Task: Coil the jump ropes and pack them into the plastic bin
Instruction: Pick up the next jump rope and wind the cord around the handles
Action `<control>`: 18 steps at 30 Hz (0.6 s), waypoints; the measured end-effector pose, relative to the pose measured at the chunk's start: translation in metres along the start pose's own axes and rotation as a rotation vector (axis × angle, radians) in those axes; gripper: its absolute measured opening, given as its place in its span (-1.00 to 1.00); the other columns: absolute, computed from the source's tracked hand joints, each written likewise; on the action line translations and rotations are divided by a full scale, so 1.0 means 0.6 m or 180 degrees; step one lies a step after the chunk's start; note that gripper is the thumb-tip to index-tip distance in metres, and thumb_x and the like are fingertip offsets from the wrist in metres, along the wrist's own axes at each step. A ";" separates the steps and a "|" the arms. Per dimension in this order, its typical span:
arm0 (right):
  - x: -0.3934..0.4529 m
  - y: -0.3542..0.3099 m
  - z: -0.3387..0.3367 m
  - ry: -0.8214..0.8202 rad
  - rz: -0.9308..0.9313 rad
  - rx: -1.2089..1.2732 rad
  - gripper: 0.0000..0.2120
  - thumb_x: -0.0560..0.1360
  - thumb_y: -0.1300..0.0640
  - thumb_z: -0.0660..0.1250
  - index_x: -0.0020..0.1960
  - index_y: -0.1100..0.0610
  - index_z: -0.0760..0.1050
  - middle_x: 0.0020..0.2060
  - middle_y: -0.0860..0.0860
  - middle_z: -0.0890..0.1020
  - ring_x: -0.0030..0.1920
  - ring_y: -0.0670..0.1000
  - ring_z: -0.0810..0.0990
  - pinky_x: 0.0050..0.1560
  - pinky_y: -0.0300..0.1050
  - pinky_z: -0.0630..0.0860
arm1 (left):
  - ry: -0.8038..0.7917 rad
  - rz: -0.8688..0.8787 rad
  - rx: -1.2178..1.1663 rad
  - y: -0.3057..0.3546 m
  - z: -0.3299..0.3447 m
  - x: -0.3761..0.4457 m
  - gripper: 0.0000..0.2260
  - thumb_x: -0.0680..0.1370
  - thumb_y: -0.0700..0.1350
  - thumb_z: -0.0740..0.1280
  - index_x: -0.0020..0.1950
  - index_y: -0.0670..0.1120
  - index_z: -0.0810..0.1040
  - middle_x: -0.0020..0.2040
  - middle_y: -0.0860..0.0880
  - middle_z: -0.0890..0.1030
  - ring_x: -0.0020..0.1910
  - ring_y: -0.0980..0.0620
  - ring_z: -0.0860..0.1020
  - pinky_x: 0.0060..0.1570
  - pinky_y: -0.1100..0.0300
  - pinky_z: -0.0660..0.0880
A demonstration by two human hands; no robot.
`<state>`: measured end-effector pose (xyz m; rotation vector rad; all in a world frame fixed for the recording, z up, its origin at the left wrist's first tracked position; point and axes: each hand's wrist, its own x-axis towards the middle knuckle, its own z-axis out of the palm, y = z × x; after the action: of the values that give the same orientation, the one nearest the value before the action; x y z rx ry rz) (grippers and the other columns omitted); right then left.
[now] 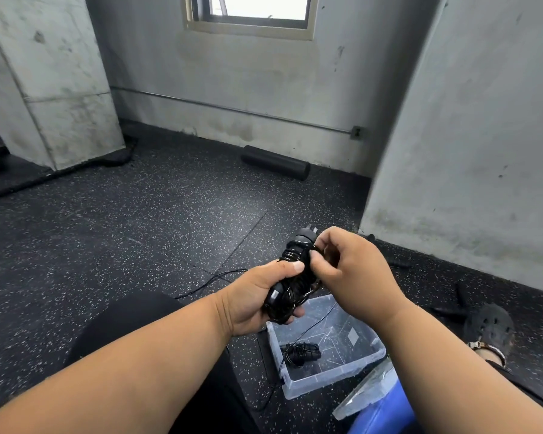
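— Black jump rope (292, 277), why is it held over the plastic bin (329, 371)?

— The bundle is clamped in the left hand (254, 299) while cord is pinched by the right hand (348, 270), probably so finished coils can be dropped beside the coiled rope (301, 353) already packed.

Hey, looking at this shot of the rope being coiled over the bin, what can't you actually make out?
Head view only:
- Held jump rope: handles mostly covered by left hand and right hand.
- Plastic bin: near corner hidden by right forearm.
- Coiled rope in bin: too small for detail.
- Clear lid: partly hidden by the forearm.
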<state>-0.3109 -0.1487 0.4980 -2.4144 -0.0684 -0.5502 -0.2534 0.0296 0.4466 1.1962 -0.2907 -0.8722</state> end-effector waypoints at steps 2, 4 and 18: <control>0.001 -0.003 -0.002 -0.0198 0.0039 0.0458 -0.87 0.48 0.10 0.39 -0.21 0.00 0.47 -0.34 -0.08 0.54 -0.30 -0.05 0.48 -0.24 0.02 0.50 | 0.0040 0.0053 0.0008 -0.002 -0.003 0.000 -0.32 0.51 0.09 0.42 0.50 -0.25 0.38 0.15 -0.24 0.63 -0.29 -0.07 0.63 -0.46 0.19 0.54; 0.003 -0.002 -0.006 -0.0416 0.0155 0.0772 -0.86 0.48 0.22 0.36 -0.19 0.00 0.57 -0.27 -0.08 0.60 -0.25 -0.07 0.53 -0.18 -0.07 0.51 | 0.0053 0.0051 0.0023 0.001 -0.005 -0.002 -0.31 0.50 0.10 0.42 0.50 -0.27 0.38 0.16 -0.26 0.61 -0.29 -0.08 0.63 -0.45 0.18 0.55; 0.015 0.024 -0.039 -0.0871 0.0531 0.0531 -0.86 0.46 0.16 0.58 -0.16 0.03 0.62 -0.44 -0.03 0.56 -0.43 -0.12 0.42 -0.37 -0.22 0.39 | 0.0016 0.0050 0.0242 0.000 0.022 -0.024 -0.63 0.57 0.01 0.45 0.26 -0.14 0.46 -0.02 -0.18 0.66 -0.31 -0.01 0.67 -0.44 0.19 0.56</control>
<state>-0.3088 -0.1749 0.5096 -2.2904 -0.0278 -0.1308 -0.2707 0.0309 0.4549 1.2647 -0.3312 -0.8506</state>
